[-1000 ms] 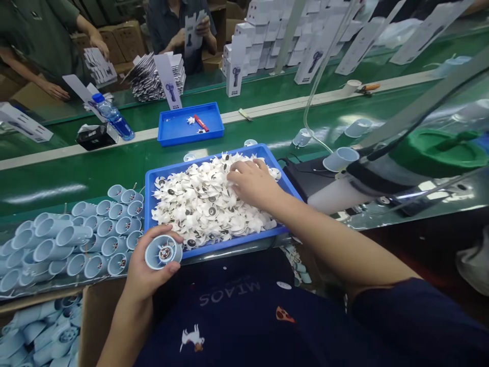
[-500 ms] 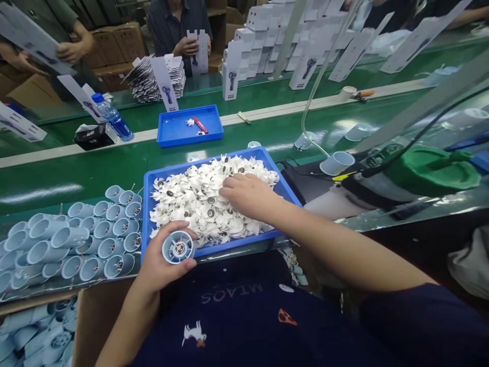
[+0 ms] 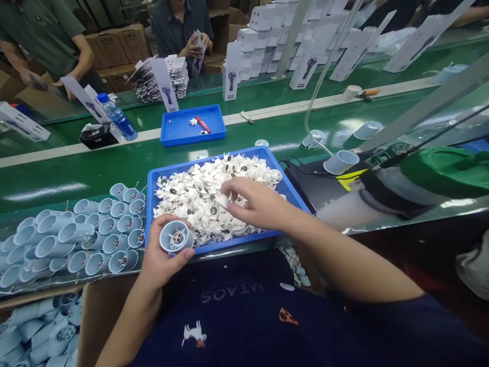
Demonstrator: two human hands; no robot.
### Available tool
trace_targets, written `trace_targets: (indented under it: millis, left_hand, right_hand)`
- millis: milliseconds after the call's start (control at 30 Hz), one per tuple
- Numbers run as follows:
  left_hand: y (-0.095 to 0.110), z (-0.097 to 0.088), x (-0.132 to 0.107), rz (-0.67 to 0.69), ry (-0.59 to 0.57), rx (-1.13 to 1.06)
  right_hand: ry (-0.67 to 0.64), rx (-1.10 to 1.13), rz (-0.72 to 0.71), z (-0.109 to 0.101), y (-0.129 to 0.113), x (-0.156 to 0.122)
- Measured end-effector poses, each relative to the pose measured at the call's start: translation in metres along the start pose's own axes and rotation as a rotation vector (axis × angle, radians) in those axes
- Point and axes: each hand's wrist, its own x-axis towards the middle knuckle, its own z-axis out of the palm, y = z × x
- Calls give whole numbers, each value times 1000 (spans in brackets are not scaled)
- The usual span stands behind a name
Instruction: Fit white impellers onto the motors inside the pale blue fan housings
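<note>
My left hand [image 3: 162,255] is wrapped round a light-blue fan housing [image 3: 176,236], its round opening facing up toward me with the motor hub and spokes inside. Just to its right, my right hand [image 3: 255,204] hovers over the heap, thumb and fingers pinching a small white fan blade [image 3: 221,202]. Below it a blue tray [image 3: 153,184] is heaped with many white fan blades [image 3: 187,196], some showing dark round centres. Rows of similar blue housings [image 3: 76,232] lie stacked on the bench left of the tray.
A smaller blue tray [image 3: 168,136] holds a red marker [image 3: 203,124]. A water bottle [image 3: 119,120] stands left of it. At right are a green-lidded container [image 3: 443,171] and a loose housing [image 3: 341,162]. A cardboard box [image 3: 89,326] of housings sits lower left. Two people handle cartons across the belt.
My right hand has lifted slightly from the heap, now with a white fan blade between its fingers. My left hand still holds the housing, tilted a little differently.
</note>
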Motion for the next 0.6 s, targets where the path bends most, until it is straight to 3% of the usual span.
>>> trace_targets:
  millis: [100, 200, 333, 600]
  left_hand:
    - [-3, -1, -3, 60, -92, -12]
    - [1, 2, -5, 12, -183, 56]
    - [10, 11, -4, 14, -160, 278]
    - [22, 21, 1, 123, -134, 506]
  right_hand:
    - [-17, 1054, 82, 18, 3, -23]
    - [-138, 1563, 265, 37, 4, -35]
    - [-191, 1732, 297, 46, 2, -42]
    - [-225, 1789, 278, 51, 9, -47]
